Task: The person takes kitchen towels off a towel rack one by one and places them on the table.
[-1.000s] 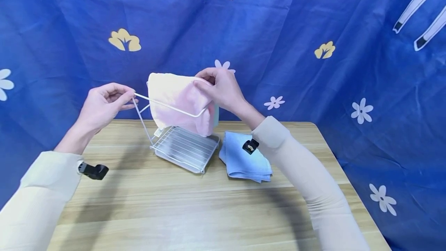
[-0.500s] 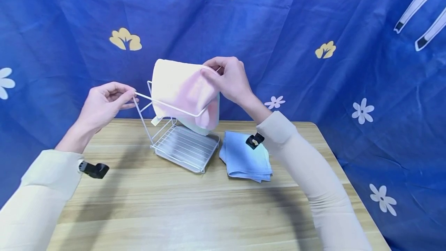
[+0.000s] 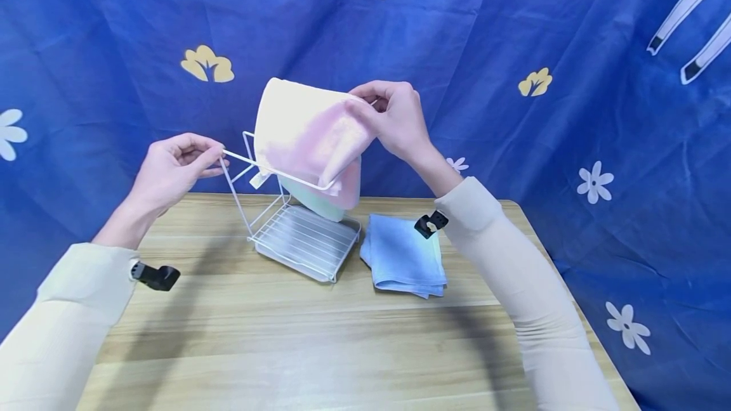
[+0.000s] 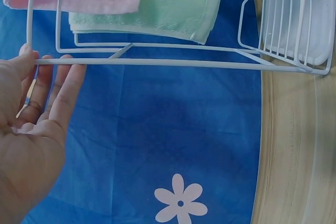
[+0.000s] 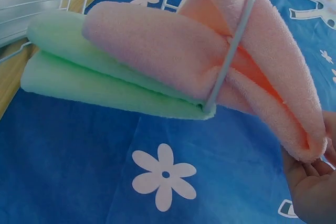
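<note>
In the head view, my left hand [image 3: 177, 167] pinches the upper left corner of a white wire rack [image 4: 168, 63], thumb against the fingers. My right hand [image 3: 394, 116] grips the right end of a pink towel [image 3: 308, 125], raised above the rack's top bar. The right wrist view shows the pink towel folded over, with a rack bar crossing in front of it. A folded green towel [image 5: 89, 87] hangs at the rack beneath and behind the pink one. A small white tag dangles from the pink towel's left edge.
The rack's lower shelf has a pale tray [image 3: 302, 246] under its wires, on the wooden table [image 3: 274, 347]. A folded blue cloth [image 3: 402, 259] lies right of the rack. A patterned blue curtain [image 3: 428, 81] hangs behind the table.
My right hand has moved up and to the right, lifting the pink towel with it. More of the green towel and the lower shelf now shows. The left hand stays at the rack's corner.
</note>
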Action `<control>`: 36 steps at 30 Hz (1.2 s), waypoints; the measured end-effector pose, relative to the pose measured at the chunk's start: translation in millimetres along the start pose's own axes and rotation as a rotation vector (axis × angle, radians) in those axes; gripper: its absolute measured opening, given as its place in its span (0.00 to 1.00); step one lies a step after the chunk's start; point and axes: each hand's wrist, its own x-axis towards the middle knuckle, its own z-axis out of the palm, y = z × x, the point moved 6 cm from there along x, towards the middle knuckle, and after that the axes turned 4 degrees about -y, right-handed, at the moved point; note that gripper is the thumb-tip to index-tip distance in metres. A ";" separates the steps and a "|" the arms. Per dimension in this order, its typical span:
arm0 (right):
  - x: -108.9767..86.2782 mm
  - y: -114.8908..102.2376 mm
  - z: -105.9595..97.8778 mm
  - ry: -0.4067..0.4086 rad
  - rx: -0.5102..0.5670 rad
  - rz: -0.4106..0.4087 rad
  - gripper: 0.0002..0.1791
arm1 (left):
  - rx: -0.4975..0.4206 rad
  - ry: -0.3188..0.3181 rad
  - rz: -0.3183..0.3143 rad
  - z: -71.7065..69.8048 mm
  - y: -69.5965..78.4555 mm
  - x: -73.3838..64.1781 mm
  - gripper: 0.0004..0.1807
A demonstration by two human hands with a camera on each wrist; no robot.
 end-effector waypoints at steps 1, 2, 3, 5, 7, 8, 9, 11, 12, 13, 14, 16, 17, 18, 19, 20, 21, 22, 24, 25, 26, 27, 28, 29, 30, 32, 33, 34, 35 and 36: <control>0.1 0.0 -1.3 0.006 0.008 0.003 0.08 | 0.004 0.000 -0.001 0.0 0.0 -0.3 0.04; 0.4 -0.1 -2.6 0.012 0.013 0.004 0.08 | 0.004 0.001 0.000 -0.1 0.0 -0.4 0.04; 0.6 -0.1 -3.9 0.016 0.017 0.004 0.08 | -0.003 0.001 0.000 -0.1 0.0 -0.5 0.04; 0.9 0.2 -6.8 0.026 0.026 0.005 0.09 | 0.000 0.002 0.000 -0.2 0.2 -0.6 0.04; 0.6 0.9 -9.9 0.037 0.042 0.002 0.09 | 0.009 0.003 -0.002 -0.3 0.4 -0.6 0.04; 0.5 1.3 -11.2 0.043 0.051 -0.002 0.09 | 0.015 0.004 -0.002 -0.2 0.5 -0.6 0.04; 0.2 2.0 -12.5 0.049 0.062 -0.004 0.09 | 0.028 0.004 -0.003 -0.2 0.6 -0.6 0.04; -0.6 3.3 -15.0 0.062 0.082 -0.021 0.09 | 0.041 0.005 -0.006 -0.1 0.8 -0.6 0.04; -1.5 3.6 -16.6 0.070 0.091 -0.035 0.10 | 0.040 0.004 -0.006 0.0 0.8 -0.4 0.04; -2.2 3.9 -18.4 0.080 0.100 -0.047 0.10 | 0.046 0.004 -0.007 0.2 0.8 -0.4 0.04; -2.8 4.3 -20.5 0.091 0.106 -0.060 0.10 | 0.050 0.003 -0.006 0.4 0.8 -0.2 0.04; -3.9 5.3 -25.0 0.112 0.115 -0.075 0.10 | 0.046 0.004 -0.006 0.6 0.7 0.0 0.04; -4.3 5.8 -27.4 0.122 0.119 -0.074 0.10 | 0.048 0.005 -0.005 0.5 0.6 0.1 0.04; -4.6 6.8 -29.7 0.128 0.123 -0.067 0.10 | 0.047 0.006 -0.005 0.5 0.5 0.2 0.04; -4.8 7.8 -31.9 0.133 0.124 -0.059 0.09 | 0.056 0.007 -0.004 0.4 0.5 0.1 0.04; -5.0 8.5 -34.0 0.137 0.123 -0.051 0.09 | 0.056 0.007 -0.003 0.3 0.4 0.2 0.04; -5.4 9.2 -36.1 0.139 0.123 -0.041 0.09 | 0.047 0.007 -0.002 0.2 0.3 0.3 0.04; -5.9 9.9 -38.2 0.142 0.125 -0.031 0.09 | 0.044 0.007 -0.001 0.2 0.3 0.3 0.04; -7.1 10.2 -42.2 0.147 0.123 -0.027 0.10 | 0.023 0.003 0.003 0.7 0.3 0.5 0.04; -7.8 10.2 -44.1 0.151 0.125 -0.025 0.10 | 0.021 0.003 0.004 0.8 0.3 0.6 0.04; -8.4 10.0 -46.0 0.155 0.128 -0.023 0.10 | 0.007 0.001 0.004 1.0 0.2 0.8 0.04; -9.2 9.9 -47.9 0.159 0.130 -0.019 0.10 | -0.001 0.000 0.004 1.2 0.0 0.9 0.04; -9.9 9.6 -49.8 0.164 0.131 -0.015 0.10 | -0.002 -0.001 0.003 1.3 -0.2 0.9 0.04; -10.4 9.5 -51.7 0.168 0.132 -0.015 0.11 | -0.006 -0.002 0.002 1.3 -0.5 0.9 0.04; -11.0 9.2 -53.7 0.174 0.131 -0.017 0.11 | -0.003 -0.002 0.000 1.3 -0.8 1.0 0.04; -12.1 8.6 -57.8 0.185 0.126 -0.023 0.12 | 0.014 -0.001 -0.003 0.9 -1.4 0.8 0.04; -12.6 8.5 -59.8 0.191 0.123 -0.030 0.12 | 0.025 0.000 -0.004 0.6 -1.6 0.7 0.04; -12.9 8.7 -61.9 0.197 0.123 -0.038 0.12 | 0.033 0.000 -0.006 0.3 -2.0 0.5 0.04; -13.3 9.0 -63.9 0.202 0.123 -0.048 0.11 | 0.040 0.000 -0.006 0.1 -2.2 0.4 0.04; -13.9 8.9 -65.8 0.209 0.124 -0.055 0.11 | 0.047 0.000 -0.007 -0.1 -2.4 0.3 0.04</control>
